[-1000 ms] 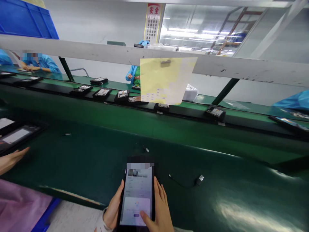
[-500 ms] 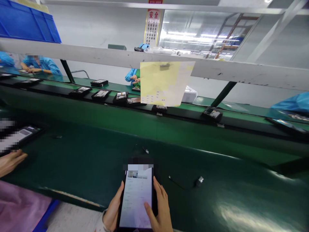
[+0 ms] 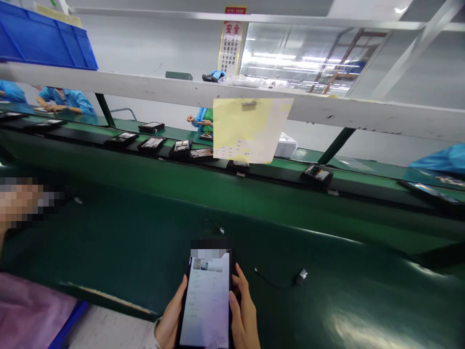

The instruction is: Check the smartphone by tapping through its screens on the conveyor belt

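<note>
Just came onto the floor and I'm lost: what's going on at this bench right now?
A person holds a lit phone upright in both hands over the green bench: the left hand grips its left edge, the right hand its right edge. A small cable with a plug lies on the bench to the right. Beyond, more devices sit in a row on a conveyor, with other workers in blue behind it.

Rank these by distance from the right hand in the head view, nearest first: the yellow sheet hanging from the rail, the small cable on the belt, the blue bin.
From the right hand:
1. Small cable, on the green belt just to its right.
2. Yellow sheet, hanging from the rail straight ahead.
3. Blue bin, up on the rail at far left.
</note>
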`<state>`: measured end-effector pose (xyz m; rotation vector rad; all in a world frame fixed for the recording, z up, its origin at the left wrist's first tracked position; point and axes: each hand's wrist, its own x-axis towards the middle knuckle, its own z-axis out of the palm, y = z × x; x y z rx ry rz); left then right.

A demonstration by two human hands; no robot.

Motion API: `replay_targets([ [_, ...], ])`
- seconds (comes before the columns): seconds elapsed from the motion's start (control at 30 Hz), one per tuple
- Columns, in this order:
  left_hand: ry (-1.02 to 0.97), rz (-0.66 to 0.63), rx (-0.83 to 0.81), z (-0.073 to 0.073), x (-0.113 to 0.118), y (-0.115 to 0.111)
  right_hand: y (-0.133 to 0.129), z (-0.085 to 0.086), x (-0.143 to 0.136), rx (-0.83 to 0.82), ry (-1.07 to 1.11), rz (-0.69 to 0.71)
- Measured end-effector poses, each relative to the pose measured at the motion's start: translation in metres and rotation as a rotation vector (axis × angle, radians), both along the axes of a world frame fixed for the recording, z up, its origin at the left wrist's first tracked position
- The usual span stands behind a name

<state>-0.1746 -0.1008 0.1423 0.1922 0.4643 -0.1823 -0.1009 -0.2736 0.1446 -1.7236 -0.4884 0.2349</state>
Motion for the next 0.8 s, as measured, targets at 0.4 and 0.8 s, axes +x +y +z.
replay_targets([
  [0.4, -0.038, -0.008, 0.018, -0.008, -0.001, 0.003, 0.001, -0.013, -0.003, 0.049, 0.103, -0.006],
  [0.8, -0.015, 0.011, 0.067, -0.004, -0.002, 0.001, 0.001, -0.014, -0.001, 0.042, 0.118, 0.034],
])
